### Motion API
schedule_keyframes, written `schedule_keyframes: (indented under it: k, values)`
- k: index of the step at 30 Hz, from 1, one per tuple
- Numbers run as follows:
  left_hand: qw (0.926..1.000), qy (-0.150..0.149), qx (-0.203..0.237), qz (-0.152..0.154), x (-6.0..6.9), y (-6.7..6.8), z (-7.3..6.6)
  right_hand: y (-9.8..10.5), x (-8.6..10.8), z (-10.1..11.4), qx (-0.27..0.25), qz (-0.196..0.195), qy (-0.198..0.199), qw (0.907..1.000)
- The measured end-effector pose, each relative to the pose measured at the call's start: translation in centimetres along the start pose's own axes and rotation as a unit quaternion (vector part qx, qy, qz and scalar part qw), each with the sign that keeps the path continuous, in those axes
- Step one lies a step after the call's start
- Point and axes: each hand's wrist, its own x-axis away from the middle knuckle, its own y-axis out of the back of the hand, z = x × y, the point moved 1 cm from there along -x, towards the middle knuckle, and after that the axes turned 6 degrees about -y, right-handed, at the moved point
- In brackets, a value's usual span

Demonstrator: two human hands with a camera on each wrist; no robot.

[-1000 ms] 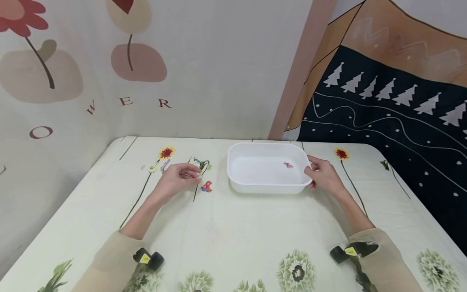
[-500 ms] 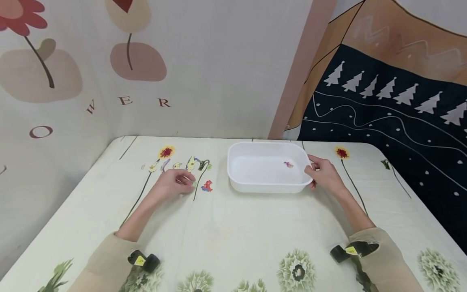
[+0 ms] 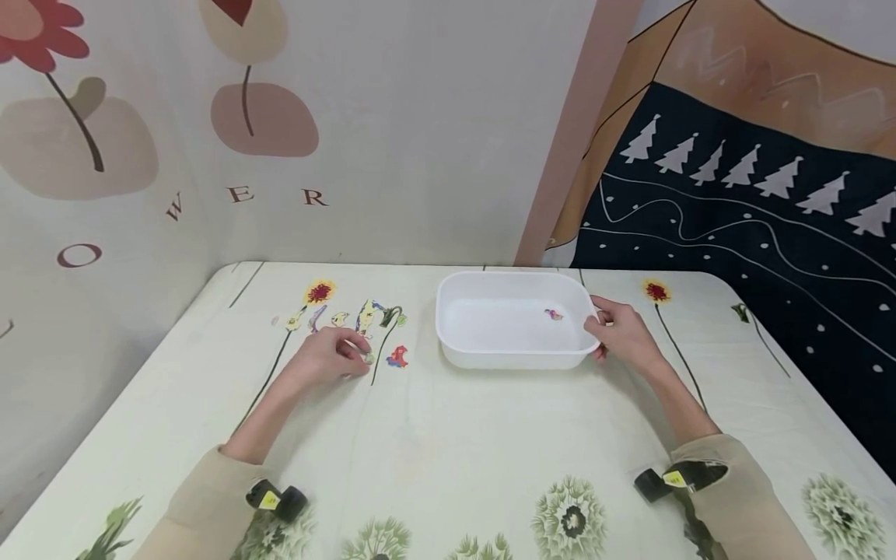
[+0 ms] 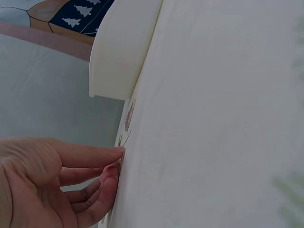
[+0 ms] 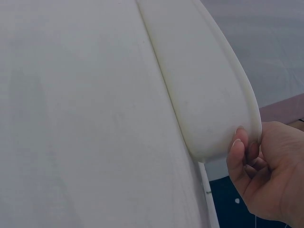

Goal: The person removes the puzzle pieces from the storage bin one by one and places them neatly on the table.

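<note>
A white plastic tub (image 3: 518, 359) stands on the table, with a small pink-and-purple flat piece (image 3: 554, 314) inside on its right. My right hand (image 3: 621, 334) grips the tub's right end; the right wrist view shows its fingers curled at the tub wall (image 5: 204, 95). To the left of the tub, my left hand (image 3: 330, 356) is down at the tabletop, thumb and fingers pinching a small pale green piece (image 3: 369, 358), mostly hidden by the fingertips. Near that hand lie a red-and-blue piece (image 3: 397, 357), a yellow-and-blue piece (image 3: 366, 316), a small yellow piece (image 3: 340, 319) and a purple piece (image 3: 317, 316).
The pale tablecloth (image 3: 448, 451) bears printed flowers and stems, such as a sunflower (image 3: 320, 292) at the back left. A printed curtain (image 3: 420, 140) hangs behind the table, and a dark cloth with white trees (image 3: 742, 225) hangs at the right.
My left hand has shifted left and toward me, uncovering the yellow pieces. The pale green piece appears lower, at the fingertips. My right hand and the tub have stayed put.
</note>
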Motion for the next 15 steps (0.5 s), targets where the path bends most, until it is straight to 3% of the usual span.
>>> schedule_keyframes:
  k: [10,15]
  values:
    - [0.9998,-0.002,0.015,0.011,-0.02,0.29,0.08,0.00,0.09,0.08,-0.003,0.003,-0.006,1.0000]
    - [0.9996,-0.017,0.019,0.009,0.06,0.39,0.06,0.00,0.08,0.17,-0.002,0.002,-0.007,1.0000]
